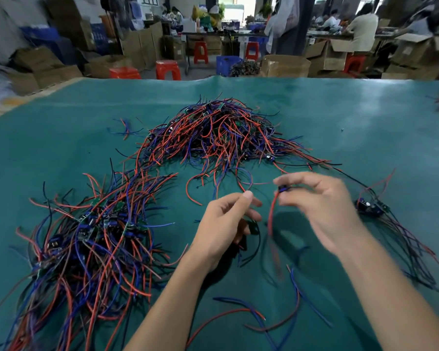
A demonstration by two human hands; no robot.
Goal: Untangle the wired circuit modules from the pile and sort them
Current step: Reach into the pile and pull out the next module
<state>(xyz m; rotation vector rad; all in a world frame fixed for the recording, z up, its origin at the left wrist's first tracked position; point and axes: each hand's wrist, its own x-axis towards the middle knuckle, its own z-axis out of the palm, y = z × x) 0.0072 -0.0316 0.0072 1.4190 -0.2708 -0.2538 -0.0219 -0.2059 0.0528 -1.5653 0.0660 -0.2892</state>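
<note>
The person stands at a table covered with green cloth and is in the middle of freeing one module from the others. I judge this is the untangling step, not yet the sorting. The right hand pinches this small dark module between thumb and fingers, and a red wire hangs down from it, blurred at its lower end. The left hand is just beside it, a little lower, with thumb and forefinger closed together; it seems to pinch a thin wire, and dark wires show under its palm, but what exactly it holds I cannot tell.

The big pile lies further away, behind both hands, and some wires trail from it toward the hands. A second heap lies to the left, near the left forearm; it looks like the sorted modules. A few more modules lie at the right, near the right hand.

The next move probably needs the two hands to pull apart gently, so the wires slide free without a knot, and then to lay the module on one heap.
</note>
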